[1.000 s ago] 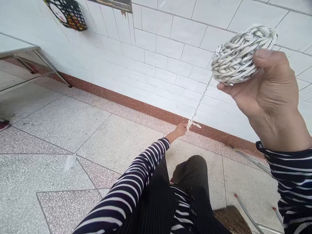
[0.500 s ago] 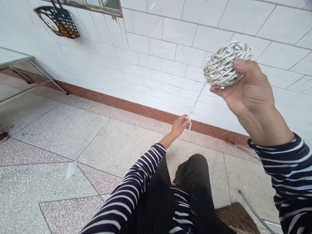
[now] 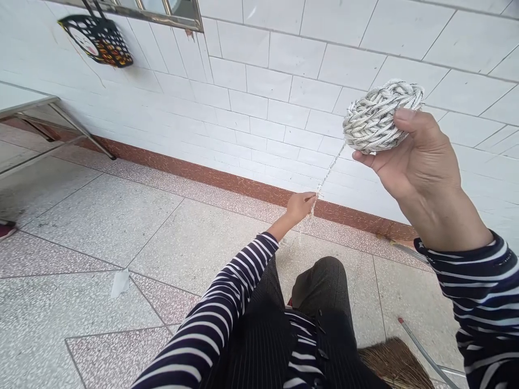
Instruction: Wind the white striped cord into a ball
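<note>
My right hand is raised at the right and grips a wound ball of white cord between thumb and fingers. A single strand of the cord runs taut down and to the left from the ball. My left hand, arm stretched out low in front of my knee, pinches the strand's free end, which looks knotted and frayed. Both sleeves are dark with white stripes.
A white tiled wall with a red-brown skirting stands ahead. A metal table leg is at the far left, a black basket hangs on the wall, a paper scrap lies on the floor, a woven stool sits below.
My right hand with the ball has come lower and farther from the camera. My left hand has closed on the strand's end and lifted slightly; the view tilted a little.
</note>
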`<state>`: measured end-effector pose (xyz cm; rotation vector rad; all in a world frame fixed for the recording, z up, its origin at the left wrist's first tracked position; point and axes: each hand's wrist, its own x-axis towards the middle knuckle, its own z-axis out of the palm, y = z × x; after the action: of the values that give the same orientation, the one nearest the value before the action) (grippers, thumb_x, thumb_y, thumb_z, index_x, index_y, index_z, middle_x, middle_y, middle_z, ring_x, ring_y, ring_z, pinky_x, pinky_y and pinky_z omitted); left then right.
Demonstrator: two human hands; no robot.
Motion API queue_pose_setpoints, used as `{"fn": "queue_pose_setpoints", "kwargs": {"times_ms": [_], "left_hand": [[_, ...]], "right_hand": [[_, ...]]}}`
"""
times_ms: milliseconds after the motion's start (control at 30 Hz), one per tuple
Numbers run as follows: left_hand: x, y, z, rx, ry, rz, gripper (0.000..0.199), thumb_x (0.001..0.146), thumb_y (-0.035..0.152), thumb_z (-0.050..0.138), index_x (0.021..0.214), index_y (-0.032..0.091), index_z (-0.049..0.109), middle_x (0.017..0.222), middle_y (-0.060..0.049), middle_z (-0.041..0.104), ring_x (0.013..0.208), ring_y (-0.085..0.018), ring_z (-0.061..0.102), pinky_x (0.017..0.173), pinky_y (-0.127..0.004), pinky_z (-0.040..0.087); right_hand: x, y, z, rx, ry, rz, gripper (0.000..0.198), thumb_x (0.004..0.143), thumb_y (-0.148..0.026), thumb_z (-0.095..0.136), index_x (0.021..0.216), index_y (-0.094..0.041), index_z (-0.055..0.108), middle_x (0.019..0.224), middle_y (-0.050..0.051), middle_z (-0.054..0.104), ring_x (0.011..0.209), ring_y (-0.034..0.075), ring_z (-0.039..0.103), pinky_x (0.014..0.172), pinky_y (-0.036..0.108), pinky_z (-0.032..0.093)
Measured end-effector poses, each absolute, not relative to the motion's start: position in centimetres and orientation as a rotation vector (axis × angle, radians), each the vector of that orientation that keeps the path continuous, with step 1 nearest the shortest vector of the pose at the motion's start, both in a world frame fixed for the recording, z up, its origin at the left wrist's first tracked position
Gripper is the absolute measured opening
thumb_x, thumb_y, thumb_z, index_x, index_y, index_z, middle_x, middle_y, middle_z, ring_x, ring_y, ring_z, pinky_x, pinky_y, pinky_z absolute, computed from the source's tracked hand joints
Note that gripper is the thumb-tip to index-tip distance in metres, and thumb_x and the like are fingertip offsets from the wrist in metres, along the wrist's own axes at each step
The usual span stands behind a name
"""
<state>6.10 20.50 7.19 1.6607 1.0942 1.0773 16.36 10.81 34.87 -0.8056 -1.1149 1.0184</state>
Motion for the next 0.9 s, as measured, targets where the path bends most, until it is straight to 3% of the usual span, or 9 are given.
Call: {"fn": "queue_pose_setpoints", "kwargs": {"times_ms": [167,333,533,733,833,900], "left_hand": [[4.9,19.8,6.9,1.461,0.99,1.174,0.023,0.088,0.03,0.059,0.082,0.015,0.075,0.075,-0.002,0.07,0.069,-0.012,0.06,0.067,-0.021,0.045],[3.0,19.2,7.6,1.49,0.955,1.214,0.03,0.09,0.034,0.057,0.072,0.015,0.072,0.082,-0.003,0.073,0.08,-0.014,0.064,0.076,-0.022,0.048],[1.8,18.7,6.7,1.648,1.1,1.124,0.027,0.092,0.036,0.06,0.085,0.018,0.078,0.085,-0.003,0.076,0.084,-0.018,0.068,0.08,-0.026,0.049],[1.6,18.1,7.7,1.977,1.169,1.053,0.022,0.093,0.033,0.063,0.083,0.022,0.079,0.105,-0.004,0.076,0.106,-0.023,0.066,0.105,-0.037,0.042],[1.4,18.0,7.8,1.958,1.127,1.099,0.025,0.095,0.03,0.057,0.088,0.02,0.079,0.112,-0.006,0.074,0.107,-0.022,0.065,0.095,-0.032,0.046],[1.1,18.0,7.5,1.887,1.129,1.051,0.032,0.098,0.033,0.051,0.087,0.018,0.078,0.092,-0.004,0.074,0.087,-0.019,0.066,0.078,-0.027,0.047]], "right_hand": [[18.8,12.1,33.7,-0.835,-0.996,0.928,0.033,0.061,-0.027,0.08,0.086,-0.02,0.061,0.102,0.004,0.065,0.094,0.022,0.063,0.061,0.031,0.053],[22.5,14.0,31.8,-0.855,-0.844,0.852,0.038,0.058,-0.026,0.079,0.091,-0.021,0.06,0.104,0.003,0.064,0.095,0.021,0.064,0.064,0.031,0.053],[23.8,13.8,30.4,-0.875,-0.734,0.88,0.037,0.057,-0.026,0.077,0.091,-0.022,0.061,0.109,0.003,0.064,0.097,0.02,0.063,0.06,0.029,0.053],[23.0,12.6,30.3,-0.851,-0.764,0.893,0.035,0.056,-0.024,0.077,0.087,-0.021,0.062,0.107,0.005,0.065,0.095,0.021,0.063,0.057,0.028,0.052],[23.6,12.9,30.3,-0.853,-0.74,0.865,0.028,0.058,-0.024,0.074,0.083,-0.022,0.062,0.104,0.003,0.066,0.093,0.02,0.063,0.059,0.028,0.052],[24.3,13.2,30.2,-0.853,-0.693,0.848,0.026,0.059,-0.023,0.071,0.084,-0.022,0.063,0.103,0.002,0.066,0.09,0.018,0.062,0.058,0.027,0.052]]}}
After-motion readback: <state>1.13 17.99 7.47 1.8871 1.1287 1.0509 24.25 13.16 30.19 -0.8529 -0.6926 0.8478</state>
